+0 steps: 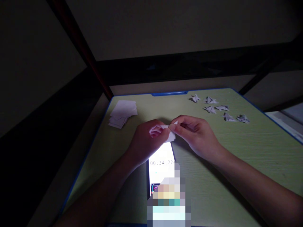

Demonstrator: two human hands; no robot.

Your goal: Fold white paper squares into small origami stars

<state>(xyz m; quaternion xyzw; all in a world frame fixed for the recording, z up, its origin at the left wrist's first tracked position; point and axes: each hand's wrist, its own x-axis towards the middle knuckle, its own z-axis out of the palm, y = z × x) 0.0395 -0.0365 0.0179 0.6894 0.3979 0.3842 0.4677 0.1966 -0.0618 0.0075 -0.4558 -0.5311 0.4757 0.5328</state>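
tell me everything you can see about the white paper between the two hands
The paper is small, white and thin-looking, and seems partly folded: a pointed tip shows by the fingertips of the right hand, and a wider part with an uneven edge shows lower down. It is pinched between the right hand and the left hand, which cover much of it, so its full shape is hidden. In the picture it sits just beyond the lit phone; whether they touch is unclear.

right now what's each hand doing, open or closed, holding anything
Left hand: closed, thumb and curled fingers holding a small folded white paper.
Right hand: closed, thumb and forefinger pinching the same paper.
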